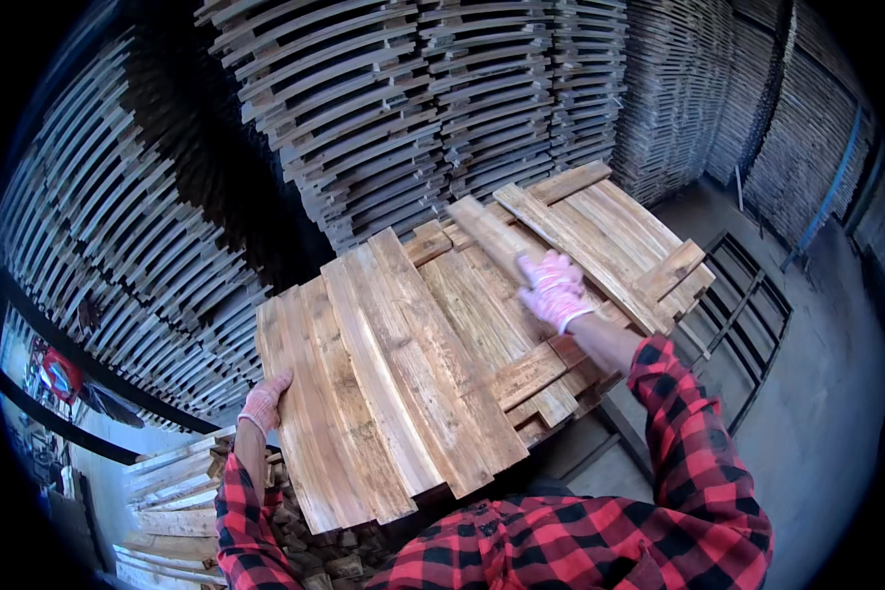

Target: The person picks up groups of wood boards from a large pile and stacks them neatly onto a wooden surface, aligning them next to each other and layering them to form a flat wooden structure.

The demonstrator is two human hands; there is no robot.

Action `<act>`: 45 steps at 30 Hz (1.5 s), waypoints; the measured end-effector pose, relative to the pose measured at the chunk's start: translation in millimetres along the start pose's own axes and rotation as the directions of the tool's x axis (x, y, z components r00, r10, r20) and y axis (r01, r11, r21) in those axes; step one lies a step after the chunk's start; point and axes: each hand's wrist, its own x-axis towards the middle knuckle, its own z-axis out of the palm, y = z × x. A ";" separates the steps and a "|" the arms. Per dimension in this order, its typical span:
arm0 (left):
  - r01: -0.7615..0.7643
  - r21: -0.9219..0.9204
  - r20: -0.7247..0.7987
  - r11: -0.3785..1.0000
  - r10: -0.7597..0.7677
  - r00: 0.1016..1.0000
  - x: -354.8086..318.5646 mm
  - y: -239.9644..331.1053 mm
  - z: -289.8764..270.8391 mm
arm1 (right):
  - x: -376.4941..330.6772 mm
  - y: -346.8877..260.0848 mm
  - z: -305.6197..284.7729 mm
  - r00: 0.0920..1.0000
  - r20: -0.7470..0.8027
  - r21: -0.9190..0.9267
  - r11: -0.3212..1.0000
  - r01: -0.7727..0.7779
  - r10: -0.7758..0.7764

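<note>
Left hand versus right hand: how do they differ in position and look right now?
Place: the left hand is at the outer left edge of the row of boards; the right hand is at a narrow board farther in. 
Height: the right hand sits higher in the picture, the left hand lower. 
Sharpness: the right hand is more blurred than the left hand. 
Shared: both wear pinkish gloves below red-and-black checked sleeves.

In the middle of the frame, the planks [388, 379] are honey brown, with darker streaks of grain. The right glove [555, 290] has a pink and white pattern, and the left glove [262, 403] is pale pink. At the bottom, the shirt [531, 541] is checked red and black. At the right, the floor [836, 334] is bluish grey.
</note>
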 end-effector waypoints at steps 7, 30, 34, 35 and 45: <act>-0.041 -0.018 0.046 0.999 0.042 0.998 -7.6 -2.7 -11.9 | -2.0 -71.8 -3.1 0.957 0.078 0.538 0.820 0.194 -0.278; -0.249 0.240 0.036 0.938 0.248 0.968 -26.3 -4.9 -6.7 | -9.1 -55.4 31.1 0.960 0.249 0.377 0.926 0.026 -0.129; 0.231 0.848 -0.478 0.477 0.502 0.721 -68.7 20.5 50.6 | -7.7 -42.6 54.3 0.967 0.088 0.398 0.899 0.185 -0.238; 0.218 0.874 -0.478 0.434 0.692 0.540 -87.1 6.0 61.1 | -6.9 -47.5 45.3 0.963 0.080 0.342 0.914 0.218 -0.259; -0.512 -0.502 -0.864 0.697 -0.383 0.326 -232.9 -268.9 284.8 | -26.9 -59.1 22.0 0.844 -0.148 0.337 0.776 0.534 -0.516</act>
